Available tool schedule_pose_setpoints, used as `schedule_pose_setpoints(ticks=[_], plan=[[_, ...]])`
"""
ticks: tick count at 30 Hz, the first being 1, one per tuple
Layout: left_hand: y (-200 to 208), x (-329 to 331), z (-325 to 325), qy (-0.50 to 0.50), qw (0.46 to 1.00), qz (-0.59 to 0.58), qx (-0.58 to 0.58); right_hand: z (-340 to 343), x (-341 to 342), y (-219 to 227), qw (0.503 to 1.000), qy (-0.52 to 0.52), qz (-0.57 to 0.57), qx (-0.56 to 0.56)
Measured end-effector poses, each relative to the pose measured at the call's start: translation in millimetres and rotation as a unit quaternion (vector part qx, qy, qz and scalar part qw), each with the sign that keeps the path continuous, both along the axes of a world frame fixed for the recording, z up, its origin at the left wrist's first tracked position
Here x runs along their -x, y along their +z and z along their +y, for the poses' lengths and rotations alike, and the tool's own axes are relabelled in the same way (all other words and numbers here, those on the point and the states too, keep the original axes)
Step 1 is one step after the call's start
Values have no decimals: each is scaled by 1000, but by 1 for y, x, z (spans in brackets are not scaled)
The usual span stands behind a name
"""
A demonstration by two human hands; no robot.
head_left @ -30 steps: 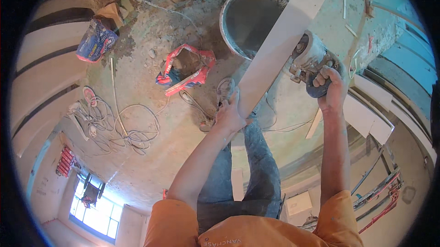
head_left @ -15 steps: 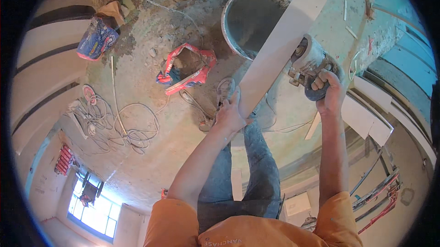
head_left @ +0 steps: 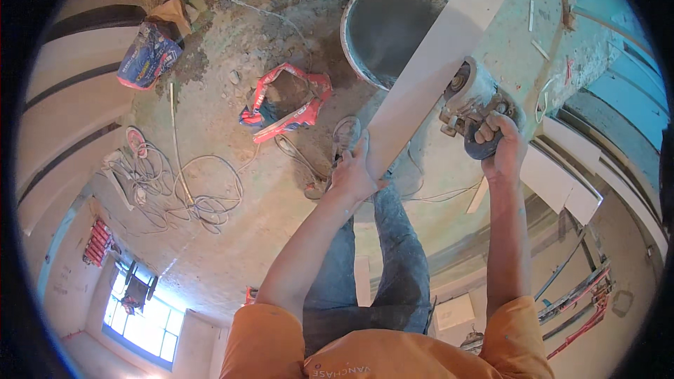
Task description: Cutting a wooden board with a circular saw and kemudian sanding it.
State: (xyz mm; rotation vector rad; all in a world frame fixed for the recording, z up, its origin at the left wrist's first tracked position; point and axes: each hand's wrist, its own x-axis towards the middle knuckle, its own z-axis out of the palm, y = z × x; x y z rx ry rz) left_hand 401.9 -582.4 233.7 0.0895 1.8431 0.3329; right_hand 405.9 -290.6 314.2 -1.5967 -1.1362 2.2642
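Here, pale board and dusty power tool held over the floor

Nearest, an orange shirt (head_left: 393, 351) fills the bottom centre of the frame, with dusty dark trousers (head_left: 401, 245) just above it. At the centre, the left hand (head_left: 353, 174) is closed around the lower end of a long pale board (head_left: 442, 56), its thumb by the right edge. The board slants from there to the top edge, right of centre. In the right half, the right hand (head_left: 500, 144) has its fingers curled tightly round the dark handle of a power tool (head_left: 472, 91), whose guard lies just beside the board's right edge; whether they touch, I cannot tell.

Below the board, on the floor, a round bucket (head_left: 345, 45) stands at upper centre, partly covered by it. Left of that sits a torn red bag (head_left: 321, 85), and tangled cables (head_left: 144, 161) lie at centre left. Farther off, a blue bag (head_left: 149, 56) rests at upper left, and a bright window (head_left: 144, 323) shows at lower left.
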Motion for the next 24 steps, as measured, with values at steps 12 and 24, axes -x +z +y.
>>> schedule_pose_setpoints(ticks=[12, 24], plan=[[0, 2, -1, -4, 1000, -13, -15, -8, -4, 3, 1000, 14, -7, -10], [-2, -2, -2, 24, 999, -9, -20, -15, -9, 7, 1000, 19, 4, 6]])
